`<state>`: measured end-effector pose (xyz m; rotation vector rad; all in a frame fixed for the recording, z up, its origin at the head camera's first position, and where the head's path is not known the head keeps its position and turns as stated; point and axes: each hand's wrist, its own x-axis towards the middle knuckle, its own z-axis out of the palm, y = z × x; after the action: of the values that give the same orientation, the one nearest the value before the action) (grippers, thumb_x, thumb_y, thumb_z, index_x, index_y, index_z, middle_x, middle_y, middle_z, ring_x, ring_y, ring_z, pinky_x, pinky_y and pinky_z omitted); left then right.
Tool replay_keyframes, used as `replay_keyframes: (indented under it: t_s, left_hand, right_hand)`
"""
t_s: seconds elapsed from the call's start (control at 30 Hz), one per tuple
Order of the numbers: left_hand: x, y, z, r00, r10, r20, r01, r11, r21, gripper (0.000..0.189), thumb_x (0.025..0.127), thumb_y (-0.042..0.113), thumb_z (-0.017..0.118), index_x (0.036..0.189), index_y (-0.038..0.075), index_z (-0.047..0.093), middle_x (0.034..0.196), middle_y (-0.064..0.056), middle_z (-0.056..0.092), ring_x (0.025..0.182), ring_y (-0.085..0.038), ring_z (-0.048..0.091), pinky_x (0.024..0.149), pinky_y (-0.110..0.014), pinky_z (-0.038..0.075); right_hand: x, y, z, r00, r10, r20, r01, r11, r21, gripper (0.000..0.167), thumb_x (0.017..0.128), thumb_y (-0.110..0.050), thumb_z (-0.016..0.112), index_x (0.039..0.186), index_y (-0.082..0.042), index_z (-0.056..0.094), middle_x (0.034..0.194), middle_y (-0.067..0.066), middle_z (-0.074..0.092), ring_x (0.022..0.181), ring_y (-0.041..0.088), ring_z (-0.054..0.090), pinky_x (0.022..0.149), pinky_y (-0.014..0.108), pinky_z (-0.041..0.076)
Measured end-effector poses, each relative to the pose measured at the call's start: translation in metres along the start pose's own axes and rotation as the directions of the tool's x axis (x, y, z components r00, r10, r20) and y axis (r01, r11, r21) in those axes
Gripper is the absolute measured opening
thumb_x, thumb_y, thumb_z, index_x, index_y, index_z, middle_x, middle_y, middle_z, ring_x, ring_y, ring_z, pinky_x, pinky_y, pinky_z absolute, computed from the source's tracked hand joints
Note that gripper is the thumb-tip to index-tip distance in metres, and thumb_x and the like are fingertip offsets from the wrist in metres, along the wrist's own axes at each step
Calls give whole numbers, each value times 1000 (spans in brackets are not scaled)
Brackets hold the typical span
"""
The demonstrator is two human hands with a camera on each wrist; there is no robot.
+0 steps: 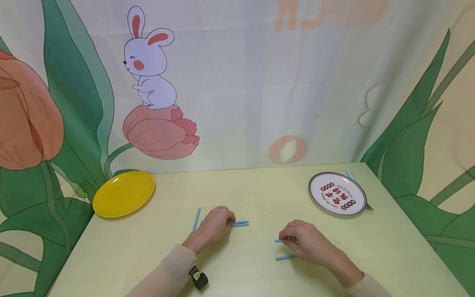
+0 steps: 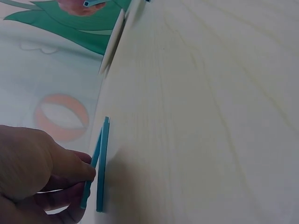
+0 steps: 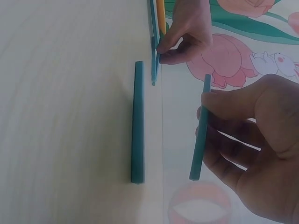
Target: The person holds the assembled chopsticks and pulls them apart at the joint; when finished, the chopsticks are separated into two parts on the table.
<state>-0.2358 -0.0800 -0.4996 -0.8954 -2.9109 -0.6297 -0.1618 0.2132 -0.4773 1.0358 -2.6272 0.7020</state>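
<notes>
My left hand point(image 1: 217, 225) pinches a thin blue stick point(image 2: 87, 193) between thumb and fingers, left of the table's middle. A second blue stick point(image 2: 102, 172) lies on the table right beside the held one. Farther left, another blue stick point(image 1: 196, 219) lies at a slant, next to the left wrist. My right hand point(image 1: 309, 243) holds a short blue stick point(image 3: 201, 135) by thumb and fingertips, raised over the table. Nearer to me, a similar stick point(image 3: 138, 126) lies on the tabletop, partly covered by the right hand in the head view.
A yellow plate point(image 1: 124, 194) sits at the table's back left. At the back right is a white plate point(image 1: 337, 194) with red lettering and a dark rim; a light blue piece point(image 1: 350, 174) sticks out behind it. A printed curtain point(image 1: 230, 82) hangs along the back edge.
</notes>
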Motion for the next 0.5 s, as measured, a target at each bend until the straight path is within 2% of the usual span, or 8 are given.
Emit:
replay_keyframes:
  t_s: [0.5]
  left_hand:
    - [0, -1, 1, 1000, 16, 12, -16, 999, 34, 13, 86, -1, 66, 89, 6, 76, 84, -4, 68, 84, -19, 63, 79, -34, 52]
  right_hand:
    - [0, -1, -2, 1000, 23, 14, -23, 1000, 8, 15, 79, -3, 76, 85, -16, 72, 83, -10, 68, 79, 6, 59, 70, 24, 51]
